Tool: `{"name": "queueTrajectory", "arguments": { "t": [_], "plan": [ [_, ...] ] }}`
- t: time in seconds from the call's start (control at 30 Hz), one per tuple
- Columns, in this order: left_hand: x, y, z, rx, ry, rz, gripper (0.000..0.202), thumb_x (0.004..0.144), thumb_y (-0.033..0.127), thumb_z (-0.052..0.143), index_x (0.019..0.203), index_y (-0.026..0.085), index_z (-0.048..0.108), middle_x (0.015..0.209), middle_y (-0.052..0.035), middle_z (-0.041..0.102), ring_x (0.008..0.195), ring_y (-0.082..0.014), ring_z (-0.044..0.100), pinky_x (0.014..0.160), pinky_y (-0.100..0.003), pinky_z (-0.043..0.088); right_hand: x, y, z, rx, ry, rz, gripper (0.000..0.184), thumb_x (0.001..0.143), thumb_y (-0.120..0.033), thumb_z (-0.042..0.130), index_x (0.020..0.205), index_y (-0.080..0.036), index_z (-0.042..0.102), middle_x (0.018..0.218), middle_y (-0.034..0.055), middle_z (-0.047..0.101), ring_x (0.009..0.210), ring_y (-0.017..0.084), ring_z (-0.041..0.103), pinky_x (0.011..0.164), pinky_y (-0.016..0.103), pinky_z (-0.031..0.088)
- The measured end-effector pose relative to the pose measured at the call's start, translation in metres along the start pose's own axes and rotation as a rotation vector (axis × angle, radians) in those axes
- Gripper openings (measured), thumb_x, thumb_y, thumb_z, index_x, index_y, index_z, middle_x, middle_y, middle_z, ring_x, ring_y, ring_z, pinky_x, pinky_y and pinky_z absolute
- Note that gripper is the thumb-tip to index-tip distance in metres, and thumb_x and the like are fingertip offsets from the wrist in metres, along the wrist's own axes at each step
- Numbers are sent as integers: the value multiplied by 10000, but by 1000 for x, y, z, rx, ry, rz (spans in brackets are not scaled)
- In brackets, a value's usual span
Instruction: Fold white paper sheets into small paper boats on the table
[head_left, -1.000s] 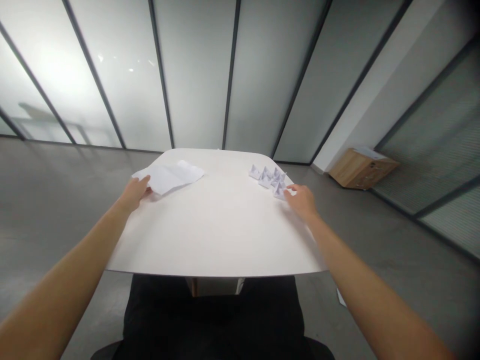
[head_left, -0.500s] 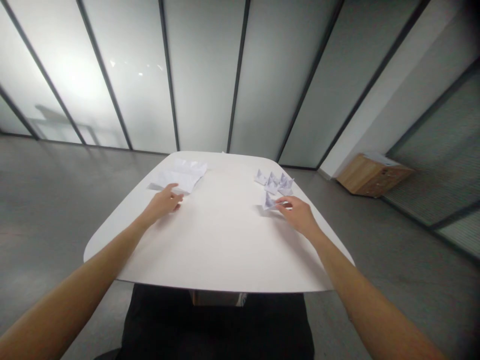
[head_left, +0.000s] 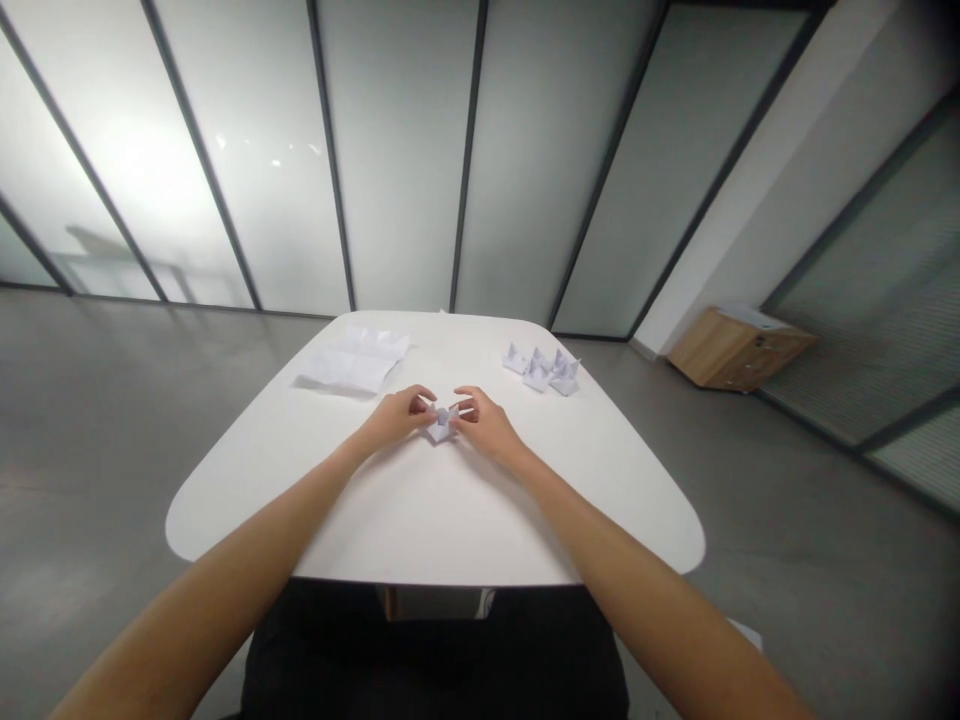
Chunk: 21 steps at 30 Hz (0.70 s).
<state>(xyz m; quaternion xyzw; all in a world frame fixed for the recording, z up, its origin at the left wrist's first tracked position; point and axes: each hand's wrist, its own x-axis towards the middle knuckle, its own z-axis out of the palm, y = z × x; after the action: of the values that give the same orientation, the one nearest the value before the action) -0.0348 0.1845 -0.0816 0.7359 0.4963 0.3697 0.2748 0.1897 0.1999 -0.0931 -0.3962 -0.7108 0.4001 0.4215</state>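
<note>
The left hand (head_left: 394,418) and right hand (head_left: 487,424) meet just in front of the body, with a small folded paper boat (head_left: 442,424) between them. Neither hand is released or clenched into a fist: the fingers of both curve inward and appear to pinch the boat from either side, though how firmly cannot be told at this size. The boat sits at or just above the white table (head_left: 420,525), directly between the fingertips, and the pinch seems placed to steady its two ends while keeping it in reach of both hands.

Ahead of the right hand, a cluster of paper boats (head_left: 541,369) stands close together, probably grouped to keep finished shapes in one spot. Ahead of the left hand lies a creased sheet of white paper (head_left: 352,360), flat and well apart from the cluster. Far beyond the right hand, a low wooden cabinet (head_left: 739,350) stands on the concrete floor (head_left: 97,450). No brand, label or writing can be read on anything in view.
</note>
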Motion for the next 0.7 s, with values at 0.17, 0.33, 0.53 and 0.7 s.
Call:
{"name": "queueTrajectory", "arguments": {
  "t": [0.17, 0.33, 0.53, 0.7],
  "plan": [
    [-2, 11, 21, -158, 154, 21, 377, 832, 372, 715, 1146, 225, 568, 942, -37, 699, 750, -162, 689, 656, -271, 536, -3, -1, 7, 226, 32, 64, 544, 717, -246, 750, 1237, -251, 591, 926, -9, 678, 765, 146, 676, 687, 294, 577],
    [-6, 24, 31, -362, 204, -4, 333, 851, 419, 702, 1073, 208, 571, 913, -25, 673, 702, -135, 666, 627, -260, 556, -8, -10, 9, 421, 53, 113, 501, 705, -285, 781, 1169, -248, 598, 866, -28, 673, 766, 146, 674, 723, 328, 618],
    [-15, 30, 33, -667, 26, 14, 526, 869, 439, 716, 1305, 194, 554, 1057, -70, 705, 932, -150, 689, 887, -321, 575, -13, -10, 3, 567, 124, 159, 471, 677, -303, 837, 1085, -240, 609, 935, -7, 719, 817, 145, 687, 747, 300, 615],
    [-18, 32, 34, -680, -4, 18, 623, 858, 459, 734, 1401, 224, 540, 1212, -101, 677, 1072, -193, 686, 954, -360, 573, -17, -12, 0, 648, 112, 173, 469, 684, -311, 871, 1081, -242, 633, 939, 10, 741, 869, 173, 696, 830, 353, 618]
  ]
}}
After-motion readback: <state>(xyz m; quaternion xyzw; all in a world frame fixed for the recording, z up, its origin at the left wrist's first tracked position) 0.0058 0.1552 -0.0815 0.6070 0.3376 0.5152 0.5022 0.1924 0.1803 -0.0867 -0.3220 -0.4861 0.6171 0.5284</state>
